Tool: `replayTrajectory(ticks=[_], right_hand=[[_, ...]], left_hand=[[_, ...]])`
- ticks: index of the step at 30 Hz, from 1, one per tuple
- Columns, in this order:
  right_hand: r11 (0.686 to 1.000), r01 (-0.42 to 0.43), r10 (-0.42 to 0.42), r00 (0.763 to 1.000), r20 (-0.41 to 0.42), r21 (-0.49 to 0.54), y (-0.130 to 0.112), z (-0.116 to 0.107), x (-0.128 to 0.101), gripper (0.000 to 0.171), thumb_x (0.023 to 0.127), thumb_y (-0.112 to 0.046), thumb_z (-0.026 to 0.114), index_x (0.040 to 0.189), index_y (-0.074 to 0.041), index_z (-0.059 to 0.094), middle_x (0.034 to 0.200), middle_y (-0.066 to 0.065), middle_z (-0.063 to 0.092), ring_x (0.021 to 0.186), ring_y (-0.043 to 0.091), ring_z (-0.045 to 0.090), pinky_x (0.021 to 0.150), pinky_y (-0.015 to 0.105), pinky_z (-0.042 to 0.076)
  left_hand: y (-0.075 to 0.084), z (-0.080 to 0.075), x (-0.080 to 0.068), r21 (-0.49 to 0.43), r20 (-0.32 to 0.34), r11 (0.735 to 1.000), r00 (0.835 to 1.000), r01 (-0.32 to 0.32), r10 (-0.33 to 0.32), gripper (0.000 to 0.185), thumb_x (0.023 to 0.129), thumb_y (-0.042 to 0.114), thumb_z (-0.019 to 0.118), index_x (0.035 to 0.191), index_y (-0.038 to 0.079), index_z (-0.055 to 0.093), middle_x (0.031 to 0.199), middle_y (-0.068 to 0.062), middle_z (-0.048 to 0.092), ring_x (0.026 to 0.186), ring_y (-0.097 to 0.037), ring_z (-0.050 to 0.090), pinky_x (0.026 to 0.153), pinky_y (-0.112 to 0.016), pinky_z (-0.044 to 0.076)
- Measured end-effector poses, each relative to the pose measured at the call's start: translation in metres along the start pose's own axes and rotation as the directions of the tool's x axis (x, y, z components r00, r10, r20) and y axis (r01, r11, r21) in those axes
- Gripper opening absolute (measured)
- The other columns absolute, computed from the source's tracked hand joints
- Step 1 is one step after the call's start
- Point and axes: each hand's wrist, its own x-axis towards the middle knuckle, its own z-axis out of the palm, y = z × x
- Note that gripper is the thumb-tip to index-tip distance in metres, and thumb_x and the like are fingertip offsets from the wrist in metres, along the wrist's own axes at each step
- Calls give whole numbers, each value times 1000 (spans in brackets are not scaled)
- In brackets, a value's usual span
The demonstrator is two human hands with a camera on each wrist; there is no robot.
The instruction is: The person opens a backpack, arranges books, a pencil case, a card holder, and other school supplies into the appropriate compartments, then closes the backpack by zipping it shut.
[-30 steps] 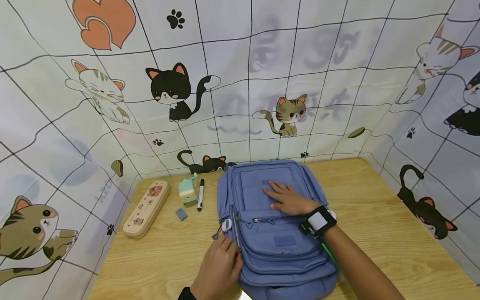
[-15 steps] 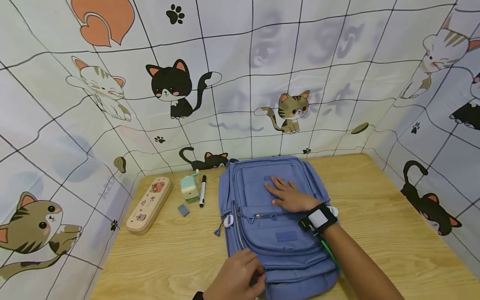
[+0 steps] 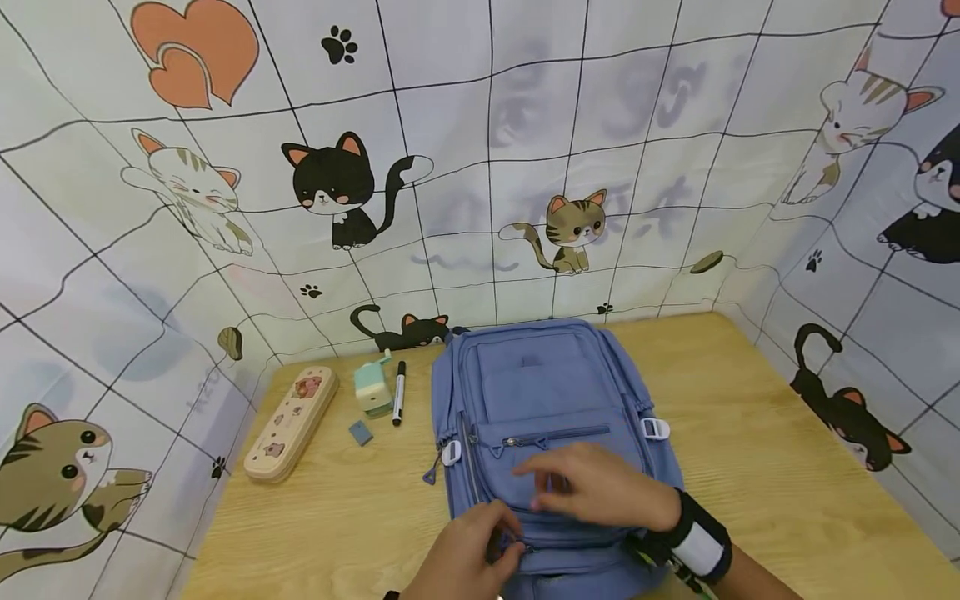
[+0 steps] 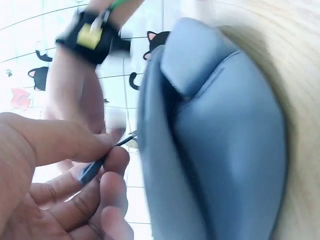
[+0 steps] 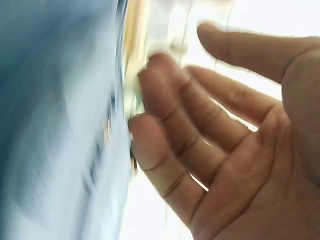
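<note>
A blue backpack (image 3: 551,383) lies on the table with its front pockets facing up. Between the thumb and index finger of my left hand (image 3: 467,554), at the bag's lower left, is a dark zipper pull (image 4: 91,171), plainest in the left wrist view. That view also shows a gaping fold in the bag's blue fabric (image 4: 230,135). Over the lower front pocket hovers my right hand (image 3: 600,487), its fingers loosely bent and nothing in its grasp. In the right wrist view its palm (image 5: 250,175) faces the camera, beside the blurred bag.
Left of the bag on the wooden table (image 3: 360,508) lie a beige pencil case (image 3: 291,425), a mint pencil sharpener (image 3: 372,388), a black-and-white marker (image 3: 399,393) and a small blue eraser (image 3: 361,432). A cat-print sheet (image 3: 465,108) lines the back and sides.
My right hand has lifted off the bag's upper front and come down toward the left hand. The left hand has slid right along the bag's lower edge.
</note>
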Motion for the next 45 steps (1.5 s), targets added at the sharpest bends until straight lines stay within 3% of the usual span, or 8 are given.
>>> replayTrajectory(ticks=[4,8,12,15,20,32,39,45], right_hand=[[987,54,-57,998,14,150,-20,30,-11,27,100,-42,74,118,-22,74,67,-18,58,56,-14,45,53,11,43],[978,23,-16,999,-35,209,-22,51,-14,11,103,-30,74,97,-21,69,65,-14,56,57,-14,43,51,11,41],[959,-72,76,997,-4,273,-18,50,-21,17,100,-19,76,89,-22,64,66,-14,53,55,-8,43,50,15,40],[957,-116,115,993,21,264,-16,45,-28,21,99,-18,78,89,-21,60,67,-14,52,55,-6,43,51,17,40],[971,-148,145,989,26,189,-16,43,-36,16,99,-17,77,90,-23,64,76,-18,62,65,-7,52,59,18,46],[920,-309,305,951,52,242,1,13,-75,16,95,-15,79,84,-21,70,70,-15,62,58,-2,50,51,23,42],[868,-425,427,903,52,258,23,1,-106,14,96,-16,78,85,-16,69,74,-9,66,57,2,53,50,26,44],[868,-450,465,885,-25,208,38,-3,-123,15,95,-14,79,83,-16,69,73,-10,65,59,-1,53,52,24,45]], left_hand=[[1,-11,3,-100,-12,991,996,-84,84,10,103,13,72,111,15,66,98,5,67,81,7,54,69,-17,52],[-3,-15,7,-186,-38,965,983,-186,182,13,105,13,69,118,14,65,104,1,71,82,4,59,70,-18,55],[-21,-13,12,56,-92,942,937,-332,336,20,100,14,76,119,18,71,115,5,72,103,-6,65,90,-28,58],[-37,-7,16,328,-63,859,898,-393,435,16,96,24,82,111,23,77,121,8,69,118,-11,62,105,-36,53],[-49,2,17,463,-22,789,885,-404,466,6,96,32,82,95,29,76,117,11,69,112,-9,62,102,-40,53],[-45,4,19,390,-92,857,912,-337,400,4,101,24,76,98,25,75,111,10,73,106,-9,67,98,-40,56],[-47,5,18,360,-127,876,913,-321,387,5,102,26,75,97,24,76,111,12,73,106,-8,67,97,-40,56],[-47,7,17,348,-131,883,916,-314,378,5,99,23,78,96,26,75,111,12,73,106,-7,67,96,-40,56]])
